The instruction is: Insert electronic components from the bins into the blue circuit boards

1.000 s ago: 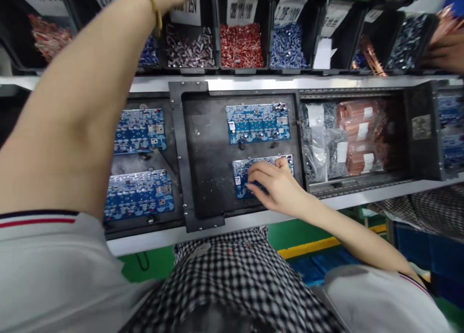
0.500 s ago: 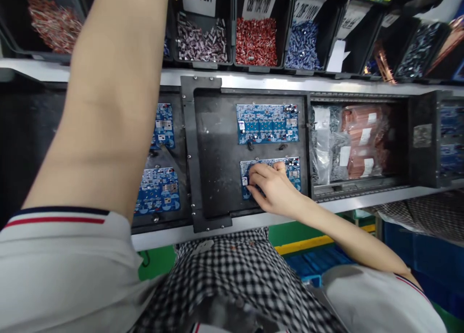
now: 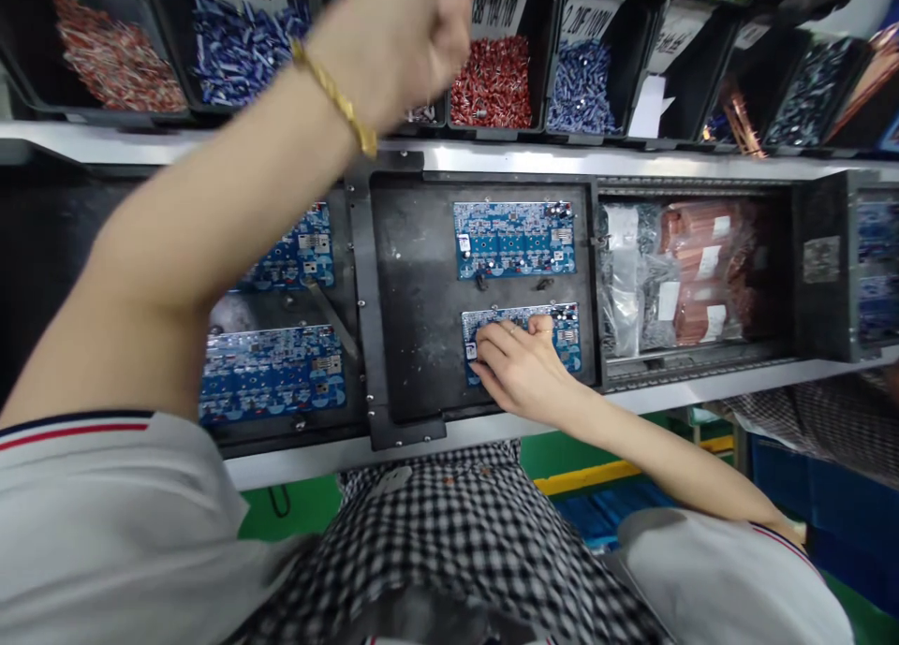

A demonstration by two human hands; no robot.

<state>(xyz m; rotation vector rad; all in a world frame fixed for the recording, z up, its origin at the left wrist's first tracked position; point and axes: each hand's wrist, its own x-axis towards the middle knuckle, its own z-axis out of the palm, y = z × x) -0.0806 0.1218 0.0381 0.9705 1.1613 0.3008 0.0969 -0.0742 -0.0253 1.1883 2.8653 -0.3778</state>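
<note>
My left hand (image 3: pixel 414 51), blurred by motion, is raised over the parts bins, in front of the purple-grey parts bin and beside the bin of red capacitors (image 3: pixel 492 83). Its fingers look curled in; anything between them cannot be made out. Down on the lower blue circuit board (image 3: pixel 567 350) in the middle tray, my right hand (image 3: pixel 523 369) has its fingers bent and pressed together, their tips hidden against the board. Just above lies a second blue circuit board (image 3: pixel 516 241), with small parts standing on it.
Two more circuit boards (image 3: pixel 273 372) lie in the left tray, partly behind my left arm. Bins of blue capacitors (image 3: pixel 582 88) and orange-red parts (image 3: pixel 116 60) line the back shelf. Right of the middle tray, a compartment holds bagged parts (image 3: pixel 702 271). A raised black frame bar (image 3: pixel 365 299) separates the trays.
My left hand has come down into view from beyond the top edge, with the forearm swinging lower and uncovering a blue capacitor bin. My right hand stays on the lower board.
</note>
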